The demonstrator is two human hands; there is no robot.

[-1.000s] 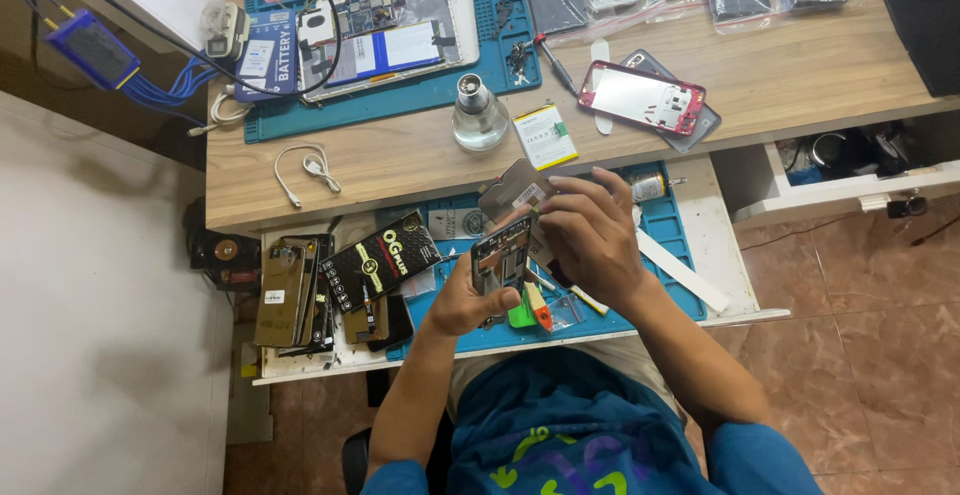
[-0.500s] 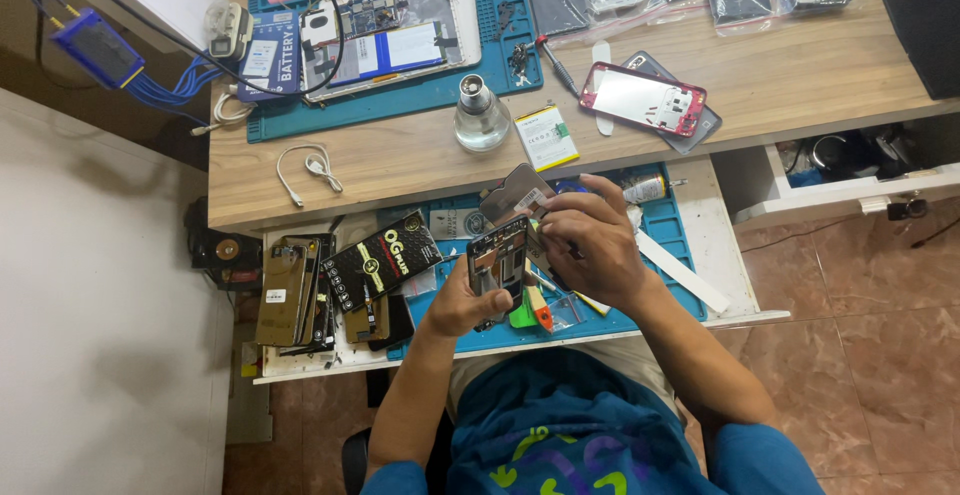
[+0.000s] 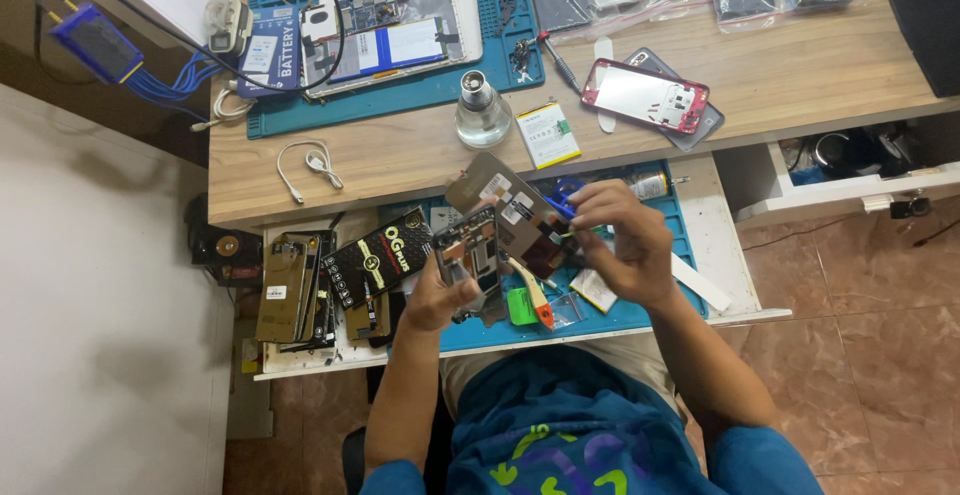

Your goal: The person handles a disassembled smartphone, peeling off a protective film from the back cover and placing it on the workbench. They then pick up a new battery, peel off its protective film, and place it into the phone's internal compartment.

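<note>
Blue wiring trails from a small blue box (image 3: 97,43) at the upper left of the frame, beside a wooden desk (image 3: 400,160) carrying a teal work mat (image 3: 420,95) and an opened tablet (image 3: 395,30). Below, at lower left, a stack of phone parts (image 3: 290,290) and a black printed box (image 3: 378,258) lie in a pulled-out drawer. At centre, the person's left hand (image 3: 440,300) closes its grip around an opened phone frame (image 3: 468,255), held above the drawer's blue mat (image 3: 600,315). The right hand (image 3: 625,245) pinches a grey back panel (image 3: 510,210) tilted against the frame. A glass bottle (image 3: 482,113), a white battery (image 3: 547,135) and a red phone frame (image 3: 645,95) rest on the desk toward the upper right.
</note>
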